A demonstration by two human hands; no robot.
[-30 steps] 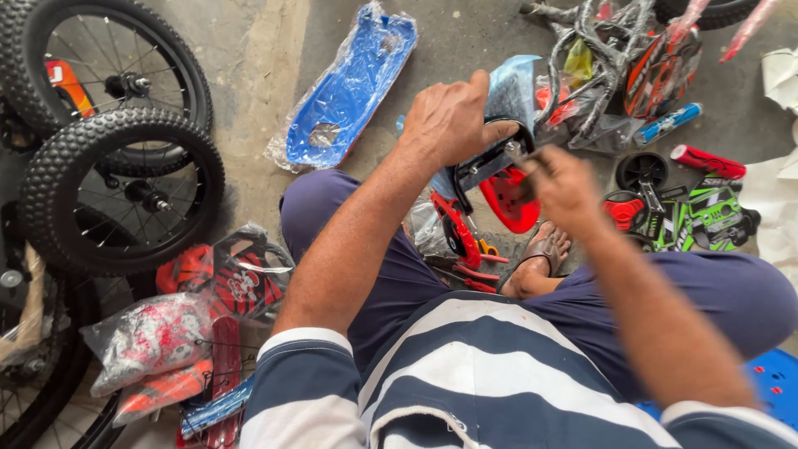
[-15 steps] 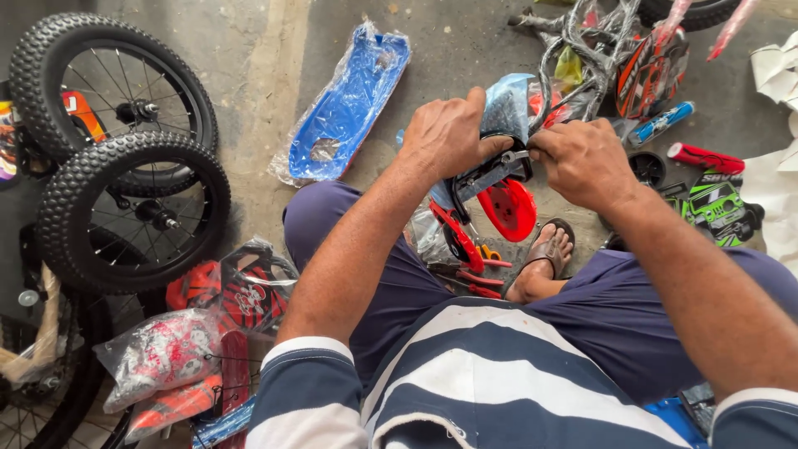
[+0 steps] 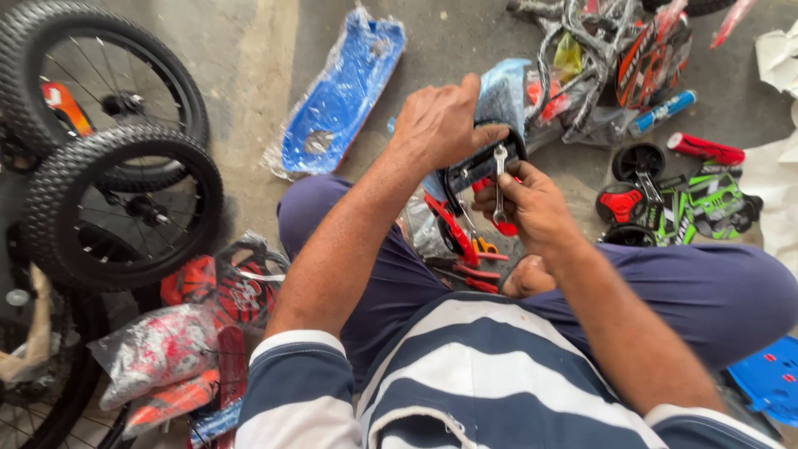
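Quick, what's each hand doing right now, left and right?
Left hand: closed, gripping the black bike part.
Right hand: closed, holding a small silver wrench against that part.

Left of my grip two spoked wheels (image 3: 125, 216) lean together; a blue plastic panel (image 3: 341, 96) lies ahead-left. Right of my grip sit small training wheels (image 3: 632, 179) and a red hand-grip (image 3: 706, 150).

A grey concrete floor (image 3: 249, 50) carried everything: two black spoked wheels (image 3: 125, 216) at the left, a plastic-wrapped blue panel (image 3: 341, 91) near the middle, and small training wheels (image 3: 636, 179) to the right.
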